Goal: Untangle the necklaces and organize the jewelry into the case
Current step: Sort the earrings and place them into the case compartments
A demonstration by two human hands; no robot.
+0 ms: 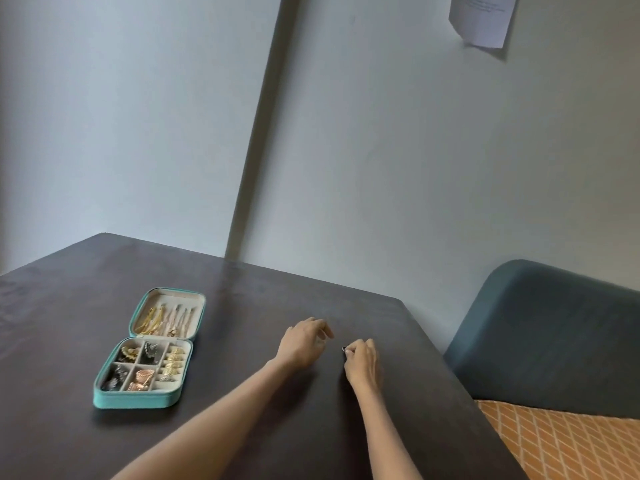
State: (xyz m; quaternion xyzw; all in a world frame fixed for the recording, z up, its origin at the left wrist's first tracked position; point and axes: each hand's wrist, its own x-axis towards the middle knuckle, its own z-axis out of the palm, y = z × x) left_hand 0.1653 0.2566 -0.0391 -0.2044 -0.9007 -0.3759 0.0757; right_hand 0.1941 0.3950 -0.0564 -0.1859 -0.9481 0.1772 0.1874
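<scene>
I see right hand point(362, 362) fingers pinching a small dark piece point(344, 348); left hand point(304, 341) fingers curled just beside it, grasp unclear; open case point(138, 401) well apart.

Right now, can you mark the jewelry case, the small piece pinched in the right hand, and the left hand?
jewelry case point(136, 403): head view, on its teal front wall.
small piece point(344, 348): head view, on the dark bit showing at the right hand's fingertips.
left hand point(303, 342): head view, on the back of the hand.
</scene>
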